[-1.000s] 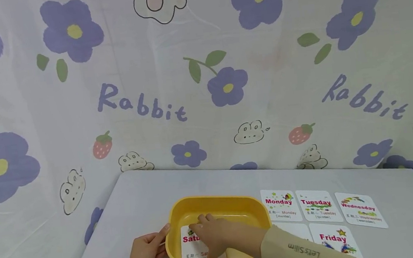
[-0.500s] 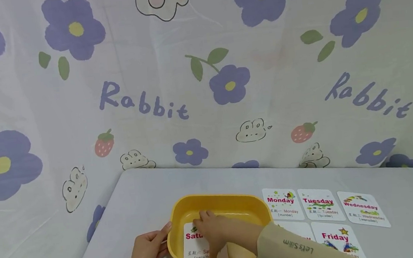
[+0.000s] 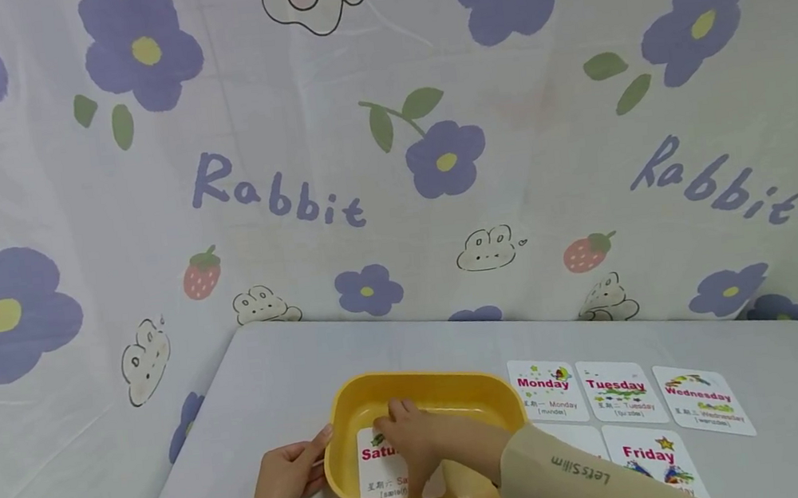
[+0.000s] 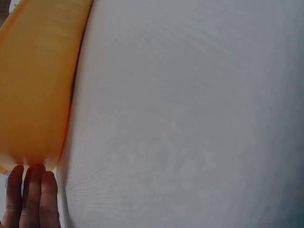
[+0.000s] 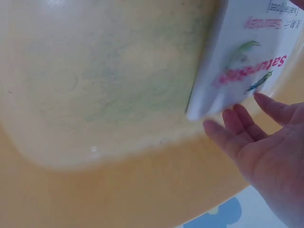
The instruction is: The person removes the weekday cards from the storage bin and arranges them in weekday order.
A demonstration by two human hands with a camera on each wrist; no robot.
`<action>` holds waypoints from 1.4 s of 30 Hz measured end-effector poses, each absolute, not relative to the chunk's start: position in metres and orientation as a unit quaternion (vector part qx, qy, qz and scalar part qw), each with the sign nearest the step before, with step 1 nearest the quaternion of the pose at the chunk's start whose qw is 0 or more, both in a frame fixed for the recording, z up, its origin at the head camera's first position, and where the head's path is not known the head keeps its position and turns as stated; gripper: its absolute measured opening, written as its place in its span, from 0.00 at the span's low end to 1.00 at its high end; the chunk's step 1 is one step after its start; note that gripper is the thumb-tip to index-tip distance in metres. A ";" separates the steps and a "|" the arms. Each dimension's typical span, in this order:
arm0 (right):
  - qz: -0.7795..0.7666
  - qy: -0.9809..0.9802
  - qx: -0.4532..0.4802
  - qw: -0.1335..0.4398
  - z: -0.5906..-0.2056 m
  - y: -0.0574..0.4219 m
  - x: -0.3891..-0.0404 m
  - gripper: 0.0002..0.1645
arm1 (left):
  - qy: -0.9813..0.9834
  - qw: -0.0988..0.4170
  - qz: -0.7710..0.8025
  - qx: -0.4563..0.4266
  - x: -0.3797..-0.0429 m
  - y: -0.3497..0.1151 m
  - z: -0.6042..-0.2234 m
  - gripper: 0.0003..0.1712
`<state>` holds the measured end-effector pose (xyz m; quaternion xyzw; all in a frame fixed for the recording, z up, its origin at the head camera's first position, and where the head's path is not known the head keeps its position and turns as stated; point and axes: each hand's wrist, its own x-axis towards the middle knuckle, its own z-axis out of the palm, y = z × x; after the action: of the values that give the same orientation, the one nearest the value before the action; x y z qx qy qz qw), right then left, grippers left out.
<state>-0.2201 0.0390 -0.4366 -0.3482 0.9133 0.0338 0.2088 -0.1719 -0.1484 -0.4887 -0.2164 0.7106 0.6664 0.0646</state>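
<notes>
My left hand [image 3: 282, 478] holds the left end of a yellow plastic basin [image 3: 418, 377], thumb at the rim. In the left wrist view its fingertips [image 4: 49, 183] touch the outer wall. Inside the basin, at the left, lies a stack of white flashcards [image 3: 376, 476] with "Saturday" on top. My right hand [image 3: 421, 446] reaches in over the stack and grips it between thumb and fingers, covering part of the word. The right wrist view shows the stack's thick side and the fingers [image 5: 223, 135] along its edge.
On the table right of the basin lie day flashcards: Monday [image 3: 548, 392], Tuesday [image 3: 622, 393], Wednesday [image 3: 705, 401] in a row, Friday [image 3: 653, 461] below. Another card [image 3: 572, 438] is partly behind the right sleeve [image 3: 572, 469]. A flower-print cloth [image 3: 537, 187] hangs behind.
The right hand's fingers have drawn in and settled at the edge of the Saturday stack. The left hand keeps its hold on the basin. The head view has shifted slightly.
</notes>
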 end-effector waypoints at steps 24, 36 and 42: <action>0.052 0.921 -0.347 0.168 -0.438 0.036 -0.222 0.53 | 0.717 0.064 0.660 -0.213 -0.173 -0.150 -0.488 0.42; 0.047 0.915 -0.358 0.178 -0.435 0.038 -0.219 0.51 | 0.717 0.055 0.664 -0.206 -0.171 -0.149 -0.488 0.40; 0.064 0.909 -0.378 0.162 -0.439 0.036 -0.220 0.51 | 0.712 0.058 0.668 -0.208 -0.172 -0.149 -0.489 0.40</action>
<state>-0.2198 0.0357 -0.4385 -0.3784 0.9091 0.0645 0.1617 -0.1723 -0.1495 -0.4893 -0.2082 0.7119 0.6682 0.0584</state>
